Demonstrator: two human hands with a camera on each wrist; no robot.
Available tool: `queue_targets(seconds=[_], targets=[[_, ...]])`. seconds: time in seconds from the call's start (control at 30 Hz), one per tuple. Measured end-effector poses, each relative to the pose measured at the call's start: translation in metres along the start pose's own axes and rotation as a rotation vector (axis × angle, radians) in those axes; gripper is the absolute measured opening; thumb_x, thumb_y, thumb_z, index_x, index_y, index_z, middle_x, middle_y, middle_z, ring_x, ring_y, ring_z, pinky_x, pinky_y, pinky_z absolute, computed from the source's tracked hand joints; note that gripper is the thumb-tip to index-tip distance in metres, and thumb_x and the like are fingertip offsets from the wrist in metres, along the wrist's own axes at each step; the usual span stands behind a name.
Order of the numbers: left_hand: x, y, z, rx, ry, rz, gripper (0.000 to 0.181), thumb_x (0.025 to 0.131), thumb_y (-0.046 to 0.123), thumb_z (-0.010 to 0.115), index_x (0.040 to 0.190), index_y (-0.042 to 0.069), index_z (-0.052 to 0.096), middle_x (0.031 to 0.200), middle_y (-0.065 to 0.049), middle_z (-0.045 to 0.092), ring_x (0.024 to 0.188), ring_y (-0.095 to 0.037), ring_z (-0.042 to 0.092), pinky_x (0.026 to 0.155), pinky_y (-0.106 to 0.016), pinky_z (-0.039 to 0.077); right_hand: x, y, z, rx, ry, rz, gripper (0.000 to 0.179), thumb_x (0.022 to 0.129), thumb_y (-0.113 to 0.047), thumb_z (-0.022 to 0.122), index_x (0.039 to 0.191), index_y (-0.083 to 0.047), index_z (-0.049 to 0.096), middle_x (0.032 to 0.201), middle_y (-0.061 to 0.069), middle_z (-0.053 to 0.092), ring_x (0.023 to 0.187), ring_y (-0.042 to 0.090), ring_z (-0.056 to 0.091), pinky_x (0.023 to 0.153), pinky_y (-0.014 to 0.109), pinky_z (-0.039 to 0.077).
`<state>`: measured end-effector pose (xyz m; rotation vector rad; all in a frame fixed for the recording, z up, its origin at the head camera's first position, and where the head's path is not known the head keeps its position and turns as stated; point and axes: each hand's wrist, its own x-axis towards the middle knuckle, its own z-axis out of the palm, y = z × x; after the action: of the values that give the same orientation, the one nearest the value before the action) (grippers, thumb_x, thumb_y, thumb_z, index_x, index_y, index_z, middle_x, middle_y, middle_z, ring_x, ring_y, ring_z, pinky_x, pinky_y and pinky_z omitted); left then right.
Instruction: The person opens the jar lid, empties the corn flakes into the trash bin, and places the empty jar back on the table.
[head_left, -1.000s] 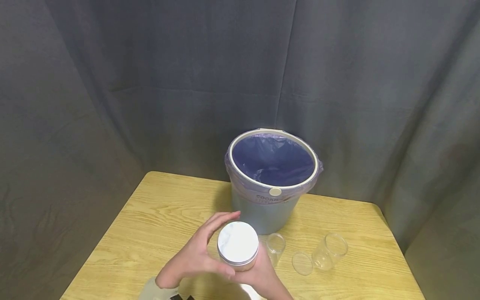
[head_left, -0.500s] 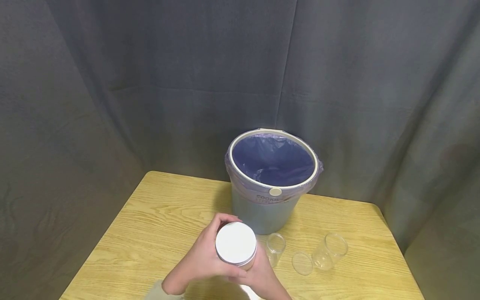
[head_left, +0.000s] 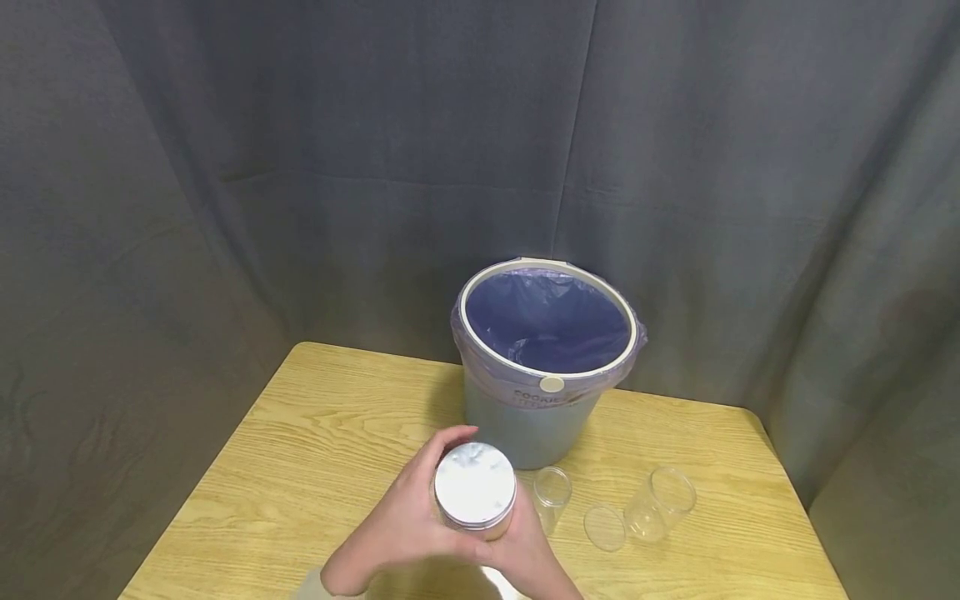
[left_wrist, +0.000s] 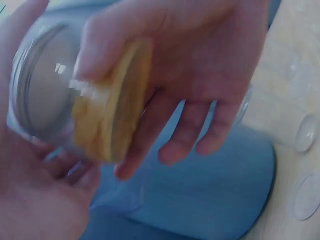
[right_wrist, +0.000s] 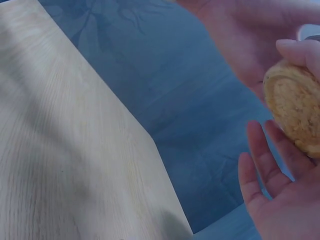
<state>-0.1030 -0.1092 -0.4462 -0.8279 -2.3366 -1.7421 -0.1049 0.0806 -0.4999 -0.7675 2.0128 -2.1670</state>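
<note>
A clear jar (left_wrist: 95, 120) with a silver lid (head_left: 475, 485) is held upright between both hands above the table. Yellow-brown contents (right_wrist: 295, 105) show through its base in the right wrist view. My left hand (head_left: 408, 517) curves round the jar's lid end, fingers on the far side and thumb in front. My right hand (head_left: 528, 550) grips the lower part from the right, thumb and index finger round the base end, its other fingers extended loosely in the left wrist view.
Behind the hands stands a grey bin (head_left: 517, 429) lined with a purple bag. A clear empty jar (head_left: 552, 492) stands beside it. Farther right are another clear jar (head_left: 660, 504) and a clear round disc (head_left: 604, 527) on the wooden table (head_left: 300, 433). Dark curtains (head_left: 375, 167) surround the table.
My left hand's fingers have drawn in from a wider spread to close round the jar's lid. The jar shifted slightly left, then back. The bin and other jars stay put.
</note>
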Motion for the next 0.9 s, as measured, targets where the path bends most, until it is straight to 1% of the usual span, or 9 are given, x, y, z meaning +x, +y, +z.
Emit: queue_targets(seconds=[0.13,0.23,0.33,0.43,0.57,0.67,0.77,0.83,0.9], targets=[[0.003,-0.002,-0.011,-0.059,-0.111,0.083,0.108,0.065,0.031,0.098,0.155,0.019,0.038,0.145,-0.002,0.052,0.13,-0.025,0.051,0.11,-0.043,0.038,0.002,-0.003,0.002,0.072,-0.078,-0.049,0.085,0.075,-0.006,0.086,0.148,-0.008,0.042,0.138,0.017,0.055,0.124,0.037,0.054,0.106,0.041,0.044],[0.005,-0.001,-0.014,-0.072,-0.146,0.106,0.096,0.069,0.028,0.095,0.15,0.017,0.045,0.14,0.0,0.056,0.124,-0.024,0.055,0.105,-0.042,0.042,0.002,-0.006,0.005,0.118,-0.117,-0.068,0.083,0.073,-0.001,0.084,0.146,-0.007,0.044,0.135,0.021,0.055,0.121,0.039,0.055,0.104,0.042,0.045],[0.006,0.0,-0.013,-0.083,-0.144,0.112,0.086,0.071,0.025,0.094,0.145,0.016,0.051,0.133,0.0,0.061,0.117,-0.024,0.059,0.101,-0.042,0.045,0.002,-0.006,0.006,0.122,-0.116,-0.067,0.081,0.072,0.001,0.084,0.143,-0.006,0.047,0.131,0.022,0.057,0.118,0.038,0.057,0.103,0.042,0.047],[0.005,0.001,-0.01,-0.08,-0.093,0.105,0.083,0.068,0.024,0.096,0.139,0.017,0.054,0.128,0.001,0.064,0.113,-0.024,0.061,0.097,-0.041,0.048,0.002,-0.007,0.006,0.102,-0.094,-0.061,0.082,0.071,0.001,0.085,0.143,-0.007,0.047,0.132,0.02,0.058,0.118,0.036,0.057,0.103,0.041,0.047],[0.003,0.003,0.0,-0.055,0.027,0.073,0.086,0.061,0.024,0.1,0.134,0.017,0.055,0.128,0.002,0.063,0.112,-0.023,0.062,0.096,-0.039,0.049,0.0,-0.007,0.006,0.073,-0.061,-0.032,0.086,0.071,0.0,0.086,0.145,-0.009,0.045,0.136,0.018,0.056,0.122,0.035,0.055,0.104,0.04,0.045],[0.001,0.005,0.01,-0.022,0.134,0.019,0.09,0.057,0.026,0.102,0.132,0.017,0.053,0.132,0.005,0.061,0.115,-0.021,0.061,0.097,-0.038,0.048,0.0,-0.008,0.006,0.045,-0.014,0.009,0.088,0.068,0.001,0.086,0.145,-0.012,0.045,0.136,0.015,0.055,0.123,0.032,0.054,0.104,0.039,0.045],[-0.002,0.009,0.02,0.009,0.238,-0.063,0.091,0.055,0.033,0.102,0.132,0.02,0.053,0.132,0.009,0.06,0.116,-0.019,0.06,0.097,-0.04,0.047,0.0,-0.008,0.005,0.007,0.034,0.023,0.091,0.064,0.003,0.086,0.144,-0.013,0.046,0.136,0.013,0.056,0.123,0.031,0.054,0.105,0.038,0.043],[-0.004,0.011,0.025,0.013,0.277,-0.11,0.092,0.056,0.037,0.102,0.132,0.023,0.053,0.129,0.01,0.061,0.114,-0.017,0.06,0.096,-0.041,0.047,0.001,-0.007,0.005,-0.012,0.049,0.023,0.093,0.062,0.004,0.086,0.144,-0.014,0.047,0.136,0.013,0.057,0.123,0.031,0.054,0.105,0.038,0.044],[-0.004,0.011,0.026,0.002,0.273,-0.129,0.094,0.057,0.039,0.101,0.136,0.025,0.051,0.129,0.01,0.061,0.115,-0.016,0.059,0.097,-0.041,0.046,0.001,-0.006,0.004,-0.011,0.055,0.023,0.093,0.062,0.004,0.086,0.145,-0.015,0.046,0.137,0.012,0.056,0.123,0.031,0.054,0.105,0.039,0.043]])
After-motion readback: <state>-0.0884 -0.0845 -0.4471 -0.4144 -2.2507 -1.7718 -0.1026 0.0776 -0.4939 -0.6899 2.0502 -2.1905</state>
